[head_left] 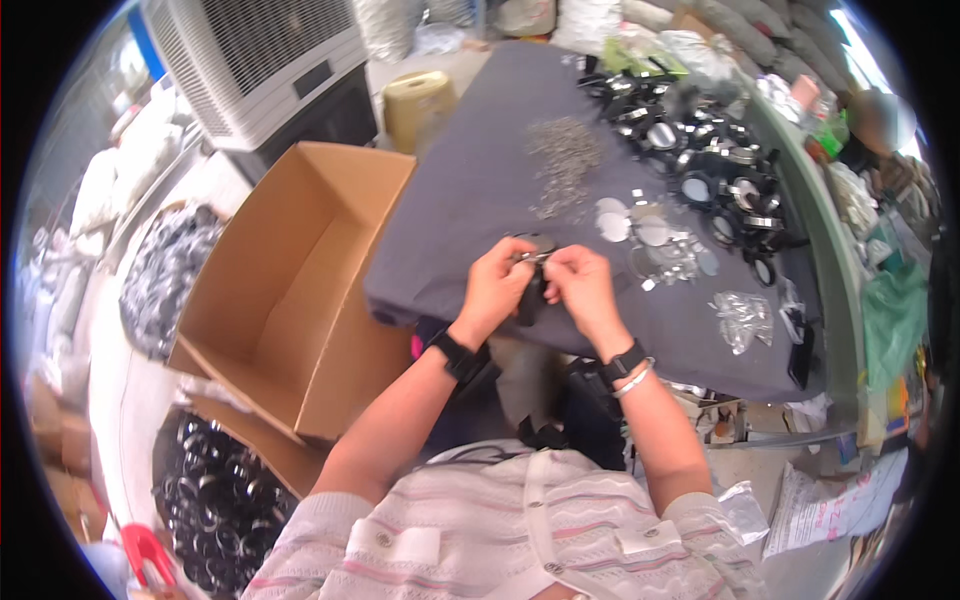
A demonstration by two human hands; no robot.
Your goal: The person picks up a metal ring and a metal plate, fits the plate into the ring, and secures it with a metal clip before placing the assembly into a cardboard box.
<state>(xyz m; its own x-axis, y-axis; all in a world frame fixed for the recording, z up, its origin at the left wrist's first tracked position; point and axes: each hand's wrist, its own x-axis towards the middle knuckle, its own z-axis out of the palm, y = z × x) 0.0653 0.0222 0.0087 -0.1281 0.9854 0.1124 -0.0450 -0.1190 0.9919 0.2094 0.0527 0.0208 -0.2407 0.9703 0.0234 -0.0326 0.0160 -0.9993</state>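
Note:
My left hand (494, 290) and my right hand (585, 288) meet over the near edge of a grey cloth-covered table (450, 200). Between them is a black strap piece (531, 303) with a round, dark metallic part at its top. Fingers of both hands are closed on it, the right ones pinched near the metal part; any smaller piece there is too small to make out. Just beyond the hands lie pale round discs (654, 231) and small shiny bits (680, 262). A heap of tiny metal pieces (565, 155) sits farther back.
Black straps with round silver parts (700, 150) are piled at the table's far right. A clear plastic bag (743, 318) and a dark phone-like slab (800, 358) lie at right. Left of the table are an open cardboard box (290, 270) and a sack of black rings (215, 500).

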